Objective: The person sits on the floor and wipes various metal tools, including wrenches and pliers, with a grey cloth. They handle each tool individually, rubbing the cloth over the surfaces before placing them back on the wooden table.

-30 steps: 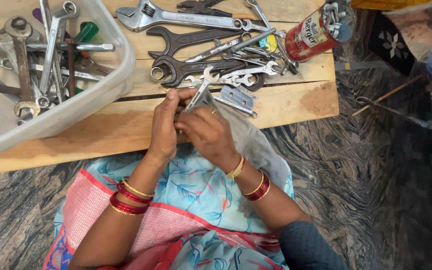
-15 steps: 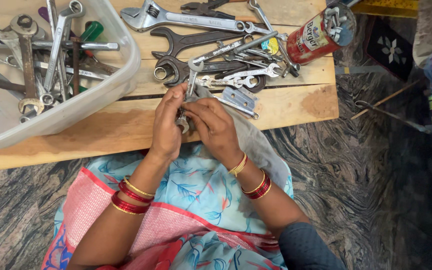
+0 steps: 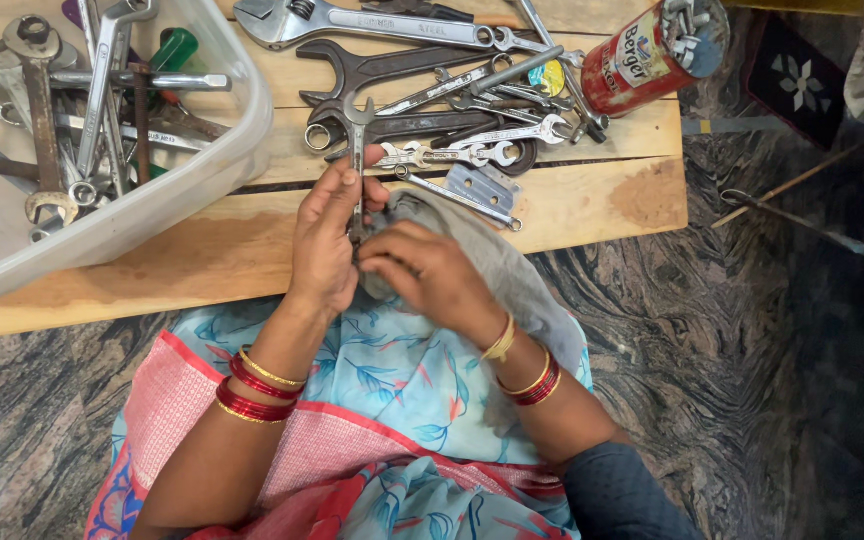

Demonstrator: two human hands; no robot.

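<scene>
bin (image 3: 102,235) of tools far left | left hand (image 3: 324,240) pinching spanner (image 3: 357,150), upright, open jaw pointing away toward pile of spanners (image 3: 432,100) | right hand (image 3: 432,275) closed on grey cloth (image 3: 512,270) at lower shaft | red tin (image 3: 642,55) right

Red-gold bangles (image 3: 252,392), blue floral garment (image 3: 392,370)

Left hand (image 3: 324,240) fingers pinched upright; right hand (image 3: 430,275) curled, both grips closed.

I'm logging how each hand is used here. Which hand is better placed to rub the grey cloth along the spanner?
Right. The right hand already bunches the grey cloth against the spanner, which the left hand holds upright.
</scene>
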